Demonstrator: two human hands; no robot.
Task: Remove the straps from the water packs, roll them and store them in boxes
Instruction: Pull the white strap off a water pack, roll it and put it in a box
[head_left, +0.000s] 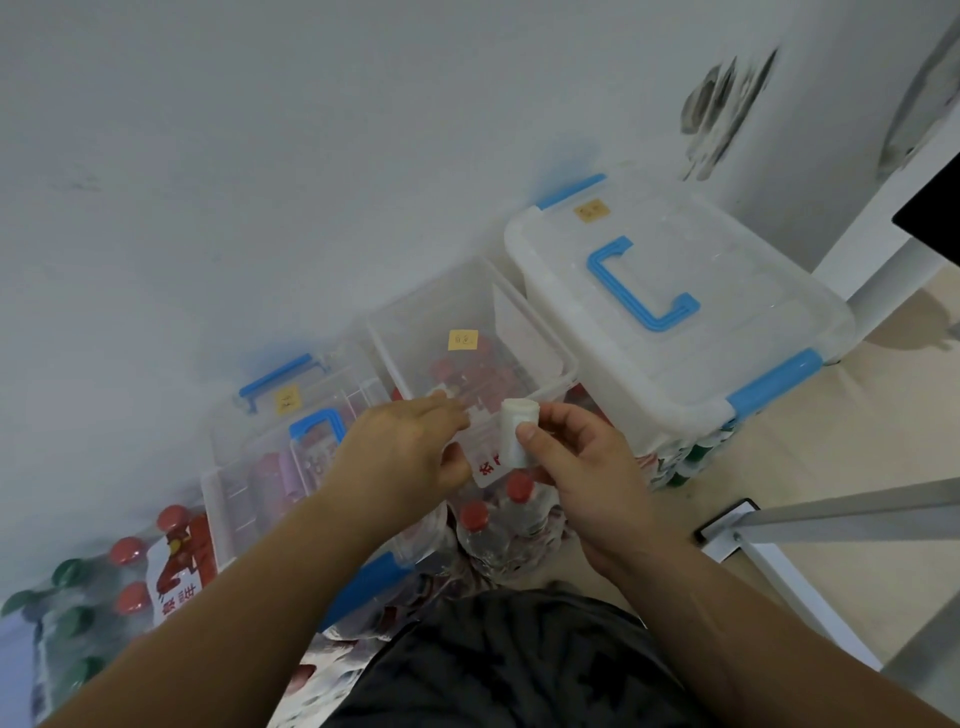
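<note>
Dim, bluish, even light; soft blur throughout; wide-angle bending at the edges; faint shadows on the floor (857, 415).

Scuffed white wall (311, 156); grey table leg (857, 512) right.

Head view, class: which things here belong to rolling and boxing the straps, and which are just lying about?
Job in hand: rolled strap, pinched in the right hand; left hand beside it; open box; water pack; closed box.
Lying about: metal bar; wall scuffs.
</note>
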